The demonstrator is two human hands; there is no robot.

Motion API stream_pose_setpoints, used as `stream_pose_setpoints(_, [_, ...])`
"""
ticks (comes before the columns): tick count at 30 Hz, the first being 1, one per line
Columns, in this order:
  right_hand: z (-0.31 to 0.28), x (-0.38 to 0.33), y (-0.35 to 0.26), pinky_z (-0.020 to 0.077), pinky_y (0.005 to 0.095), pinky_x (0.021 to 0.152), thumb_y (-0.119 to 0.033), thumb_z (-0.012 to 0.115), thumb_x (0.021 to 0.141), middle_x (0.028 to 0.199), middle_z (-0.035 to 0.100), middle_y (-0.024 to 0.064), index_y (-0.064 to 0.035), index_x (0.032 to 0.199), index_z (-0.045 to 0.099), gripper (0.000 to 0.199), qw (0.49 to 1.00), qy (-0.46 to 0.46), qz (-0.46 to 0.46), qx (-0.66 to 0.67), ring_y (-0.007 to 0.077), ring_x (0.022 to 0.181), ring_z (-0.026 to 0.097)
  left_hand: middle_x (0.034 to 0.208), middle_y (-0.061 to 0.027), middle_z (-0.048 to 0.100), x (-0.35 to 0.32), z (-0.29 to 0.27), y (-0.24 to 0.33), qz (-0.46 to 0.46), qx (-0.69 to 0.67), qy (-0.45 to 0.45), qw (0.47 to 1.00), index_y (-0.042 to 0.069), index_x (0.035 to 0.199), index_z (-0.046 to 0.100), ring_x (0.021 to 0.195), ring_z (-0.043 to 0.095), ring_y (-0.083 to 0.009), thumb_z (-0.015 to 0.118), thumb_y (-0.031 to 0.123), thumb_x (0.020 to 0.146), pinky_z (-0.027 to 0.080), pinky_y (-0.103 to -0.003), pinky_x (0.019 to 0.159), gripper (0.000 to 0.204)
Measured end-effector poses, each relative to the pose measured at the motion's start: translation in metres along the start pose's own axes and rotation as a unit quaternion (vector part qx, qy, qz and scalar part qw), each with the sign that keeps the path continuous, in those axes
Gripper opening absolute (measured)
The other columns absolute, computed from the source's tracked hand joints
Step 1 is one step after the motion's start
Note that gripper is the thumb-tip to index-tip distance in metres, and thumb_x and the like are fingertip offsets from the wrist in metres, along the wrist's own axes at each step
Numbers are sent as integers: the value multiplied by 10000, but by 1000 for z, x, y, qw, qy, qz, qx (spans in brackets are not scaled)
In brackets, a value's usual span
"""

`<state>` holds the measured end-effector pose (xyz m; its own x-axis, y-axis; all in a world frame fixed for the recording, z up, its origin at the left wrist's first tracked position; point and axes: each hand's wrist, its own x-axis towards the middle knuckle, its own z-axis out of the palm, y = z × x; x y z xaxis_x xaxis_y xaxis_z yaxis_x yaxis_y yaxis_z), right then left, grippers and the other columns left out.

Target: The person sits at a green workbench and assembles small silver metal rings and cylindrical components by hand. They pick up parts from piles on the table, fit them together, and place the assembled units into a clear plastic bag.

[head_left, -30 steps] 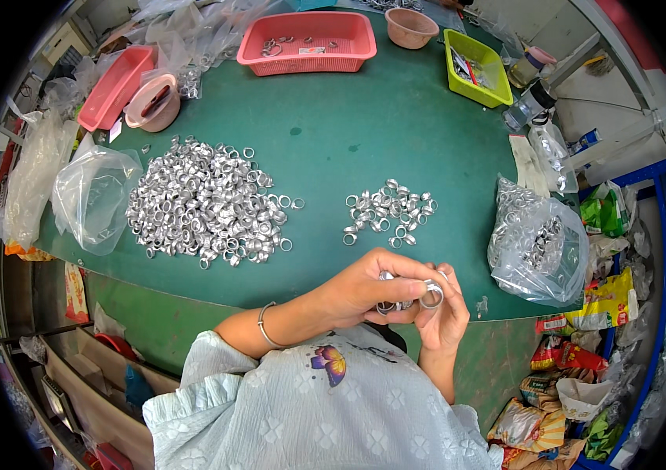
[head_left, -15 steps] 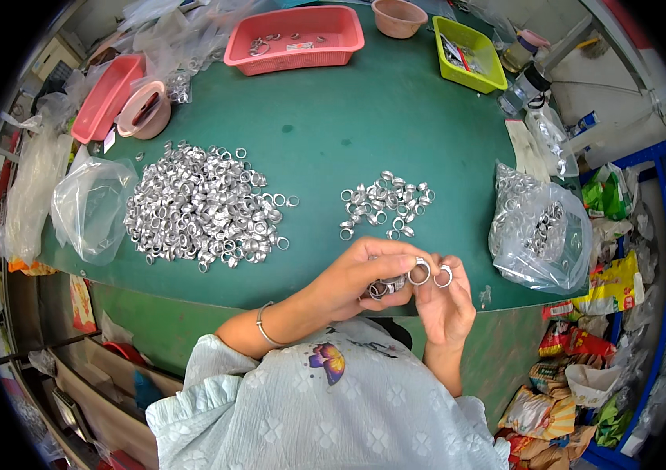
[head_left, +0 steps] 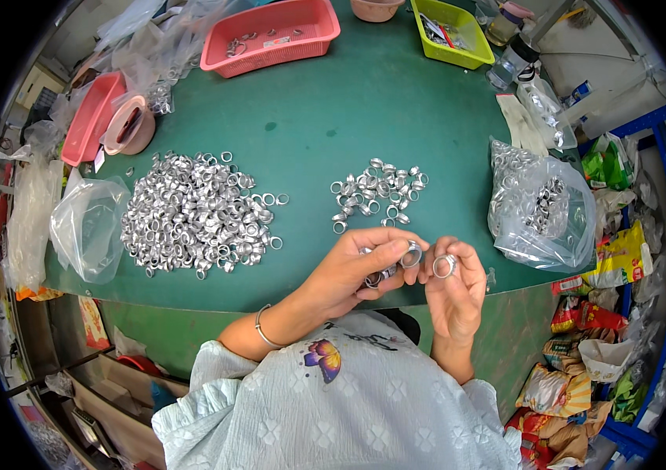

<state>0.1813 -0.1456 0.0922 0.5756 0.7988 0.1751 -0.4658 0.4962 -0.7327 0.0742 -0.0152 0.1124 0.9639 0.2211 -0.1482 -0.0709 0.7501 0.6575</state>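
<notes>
My left hand (head_left: 352,262) is closed around several silver metal rings. One ring (head_left: 413,258) sticks up between its thumb and forefinger, and others show lower in the palm. A single silver ring (head_left: 435,267) is pinched in the fingers of my right hand (head_left: 458,298), just right of the left fingertips. Beyond my hands lies a small loose group of similar rings (head_left: 384,188) on the green table (head_left: 294,149). To the left is a much bigger heap of rings (head_left: 192,211).
An open clear bag of rings (head_left: 579,243) stands on the right, an open clear bag (head_left: 86,227) on the left. Pink trays (head_left: 270,55), a pink bowl (head_left: 141,133), a yellow-green basket (head_left: 458,55) and a bottle (head_left: 509,66) line the table's far edges. Blue shelving (head_left: 665,313) is at right.
My hands have drawn slightly apart, the right one turning its ring more toward the view. The left hand still keeps its rings. The whole view has shifted a little.
</notes>
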Motion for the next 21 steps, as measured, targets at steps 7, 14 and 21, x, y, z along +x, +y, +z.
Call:
stream_pose_setpoints(7, [-3, -2, -1, 430, 329, 731, -27, 523, 817, 1074, 484, 167, 37, 1136, 498, 326, 999, -9, 29, 35, 216, 873, 512, 780, -115, 568, 2, -1, -2, 0, -15, -10, 1000, -17, 1083, 559, 525, 427, -51, 514, 210, 908, 253, -138, 372, 290])
stream_pose_setpoints(14, [-2, -1, -2, 430, 336, 759, 8, 534, 805, 1073, 469, 152, 44, 1134, 509, 331, 1000, -15, 6, 18, 223, 902, 514, 813, -83, 568, 3, 3, 2, -11, 0, -10, 1000, -5, 1089, 574, 545, 409, -44, 533, 222, 898, 244, -142, 387, 299])
stream_pose_setpoints(21, [9, 1, -4, 432, 278, 750, 201, 543, 701, 1057, 468, 140, 74, 1050, 533, 372, 981, 48, -80, -168, 173, 882, 517, 792, -132, 575, 2, 1, 0, -14, -5, -4, 1000, -22, 1094, 555, 507, 408, -47, 519, 245, 902, 251, -137, 375, 330])
